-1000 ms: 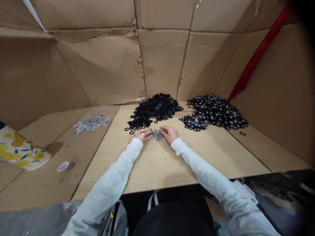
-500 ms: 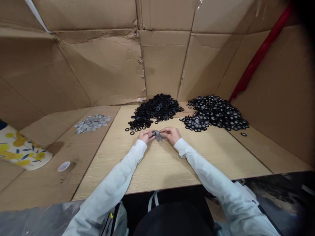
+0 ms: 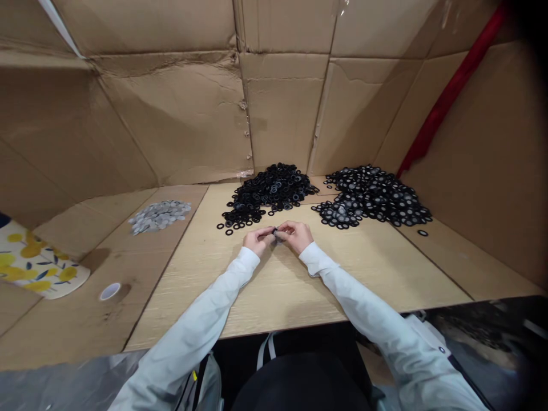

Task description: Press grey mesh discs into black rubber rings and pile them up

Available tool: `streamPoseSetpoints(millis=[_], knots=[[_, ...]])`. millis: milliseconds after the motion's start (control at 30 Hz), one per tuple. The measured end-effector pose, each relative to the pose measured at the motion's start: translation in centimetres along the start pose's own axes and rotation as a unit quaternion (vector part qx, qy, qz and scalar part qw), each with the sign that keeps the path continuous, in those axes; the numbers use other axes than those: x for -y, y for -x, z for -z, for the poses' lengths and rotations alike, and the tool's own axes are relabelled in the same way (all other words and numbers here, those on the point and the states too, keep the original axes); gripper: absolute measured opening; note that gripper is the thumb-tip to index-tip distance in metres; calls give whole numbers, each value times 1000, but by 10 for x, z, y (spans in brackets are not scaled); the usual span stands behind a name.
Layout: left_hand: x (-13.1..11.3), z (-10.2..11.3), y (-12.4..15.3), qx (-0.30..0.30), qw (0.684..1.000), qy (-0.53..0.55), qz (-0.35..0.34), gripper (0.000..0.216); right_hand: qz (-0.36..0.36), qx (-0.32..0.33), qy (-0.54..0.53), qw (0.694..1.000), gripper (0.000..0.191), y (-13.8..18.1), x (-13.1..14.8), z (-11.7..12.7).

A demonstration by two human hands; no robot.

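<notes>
My left hand pinches a small black ring between thumb and fingers at the middle of the board. Fingertips of my right hand are closed at the same ring from the other side, with what looks like a thin grey disc, mostly hidden by the fingers. A few grey discs lie just beneath the fingertips, partly covered. Beyond the hands is a heap of loose black rings. To the right spreads a pile of black rings with pale centres.
A pile of grey discs lies on cardboard at the left. Nearer stand a white tape roll and a floral-patterned cylinder. Cardboard walls close off the back and sides, with a red strip at right.
My left hand has moved slightly right with the black ring, and the fingertips of both hands now meet at it. The grey discs below are more covered.
</notes>
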State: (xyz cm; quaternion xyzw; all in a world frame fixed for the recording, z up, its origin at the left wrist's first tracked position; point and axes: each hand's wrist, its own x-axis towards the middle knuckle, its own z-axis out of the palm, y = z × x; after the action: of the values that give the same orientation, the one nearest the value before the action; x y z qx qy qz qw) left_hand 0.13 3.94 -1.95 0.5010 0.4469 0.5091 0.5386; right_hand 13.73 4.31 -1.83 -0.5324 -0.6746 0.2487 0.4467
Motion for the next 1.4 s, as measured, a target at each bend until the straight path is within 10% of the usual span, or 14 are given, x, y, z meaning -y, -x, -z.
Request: streamPoseSetpoints(millis=[367,900,1400], knots=[[-2,3,0,10,998,-34,-44,33,19,34,-56,998,15,-5,-7,2],[-9,0,2,46,995,58,66,32,-38,86,-243,966,15,-6,-5,6],[-5,-17,8,-57,982,173,56,22,-61,-64,-249,965,17,0,-9,-16]])
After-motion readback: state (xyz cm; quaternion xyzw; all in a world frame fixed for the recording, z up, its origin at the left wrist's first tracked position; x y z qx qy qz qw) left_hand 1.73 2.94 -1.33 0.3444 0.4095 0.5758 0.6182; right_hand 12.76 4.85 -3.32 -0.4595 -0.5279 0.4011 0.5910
